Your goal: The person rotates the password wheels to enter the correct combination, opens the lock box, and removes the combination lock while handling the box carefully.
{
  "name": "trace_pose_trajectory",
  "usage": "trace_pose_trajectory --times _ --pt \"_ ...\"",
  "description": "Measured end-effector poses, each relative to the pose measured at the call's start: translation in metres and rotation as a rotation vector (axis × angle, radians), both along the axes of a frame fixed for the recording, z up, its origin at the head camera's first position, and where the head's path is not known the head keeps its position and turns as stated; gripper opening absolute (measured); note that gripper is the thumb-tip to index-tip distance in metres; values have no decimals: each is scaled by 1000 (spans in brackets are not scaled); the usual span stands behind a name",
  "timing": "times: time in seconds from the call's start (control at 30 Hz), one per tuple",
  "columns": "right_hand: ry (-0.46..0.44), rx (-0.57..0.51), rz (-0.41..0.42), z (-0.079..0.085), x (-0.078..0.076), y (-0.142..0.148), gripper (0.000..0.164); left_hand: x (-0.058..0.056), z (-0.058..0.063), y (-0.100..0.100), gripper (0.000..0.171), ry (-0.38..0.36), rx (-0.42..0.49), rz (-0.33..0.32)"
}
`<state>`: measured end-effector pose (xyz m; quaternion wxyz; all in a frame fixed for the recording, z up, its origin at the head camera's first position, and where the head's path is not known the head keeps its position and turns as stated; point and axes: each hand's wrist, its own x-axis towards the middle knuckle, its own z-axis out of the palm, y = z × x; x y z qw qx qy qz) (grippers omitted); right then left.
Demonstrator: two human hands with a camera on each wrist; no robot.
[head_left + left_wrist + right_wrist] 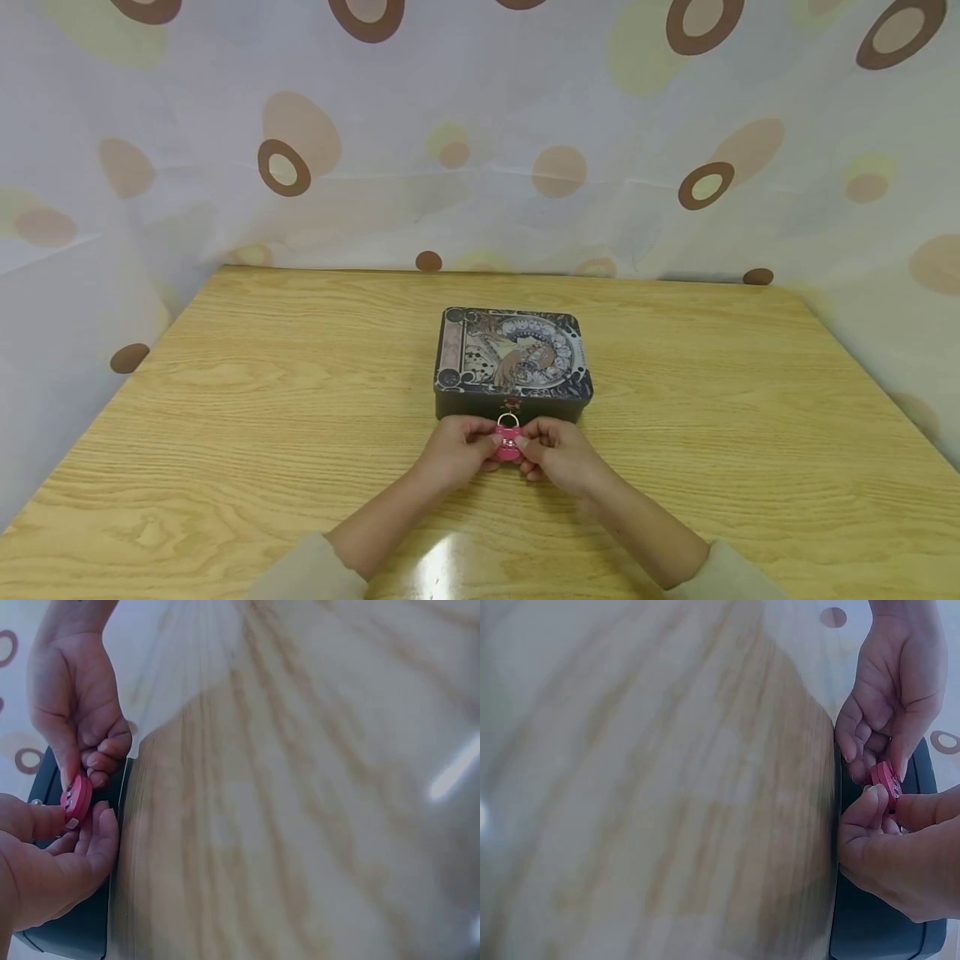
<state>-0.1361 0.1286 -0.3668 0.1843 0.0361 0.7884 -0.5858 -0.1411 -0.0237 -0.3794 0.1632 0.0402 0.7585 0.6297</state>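
A pink combination padlock (508,445) with a row of small dials hangs by its shackle at the front clasp of a dark tin box (517,354) with an ornate printed lid. My left hand (456,452) pinches the lock's left side between thumb and fingers. On its other side, my right hand (562,454) pinches it the same way. The left wrist view shows the pink padlock (77,801) edge-on between both sets of fingers, close to the box front. The numbers on the dials are too small to read.
The box stands lid down on a wood-grain table (262,400), with its front toward me. Behind the table hangs a pale cloth (480,167) with brown and yellow ovals. Light glares off the table near my left forearm.
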Motion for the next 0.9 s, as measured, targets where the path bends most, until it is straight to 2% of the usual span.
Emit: trace_pose_trajectory --times 0.2,0.4,0.63,0.9 --pt "-5 -8 10 1 0 0 14 3 2 -2 25 -38 14 1" --pt "-8 -24 34 1 -1 1 16 6 1 -1 23 -45 24 25" --pt "-18 -38 34 -1 0 1 17 9 0 1 19 5 11 59" --pt "-59 -73 44 -1 -1 3 19 10 2 1 21 39 5 59"
